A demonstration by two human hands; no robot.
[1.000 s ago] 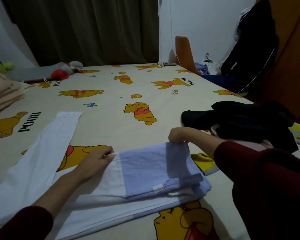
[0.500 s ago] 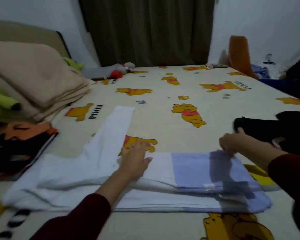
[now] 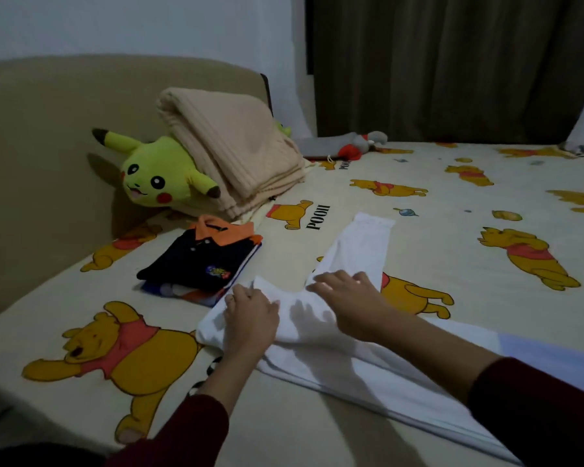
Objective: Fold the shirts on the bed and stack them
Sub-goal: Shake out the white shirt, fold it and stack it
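I am seeing left hand [image 3: 250, 318] pinching white shirt [image 3: 317, 335] shoulder, right hand [image 3: 346, 298] spread flat, pinning cloth so sleeve [image 3: 361, 247] folds neat. Stack [image 3: 199, 264] waiting near.

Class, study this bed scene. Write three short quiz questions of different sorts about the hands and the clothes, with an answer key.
1. True or false: the right hand lies flat on the white long-sleeved shirt.
2. What tops the folded stack?
A. navy polo shirt with orange collar
B. beige ribbed blanket
C. yellow plush toy
3. Fill in: the left hand grips the shirt's ____ end.

Key: 1 true; 2 A; 3 bunched
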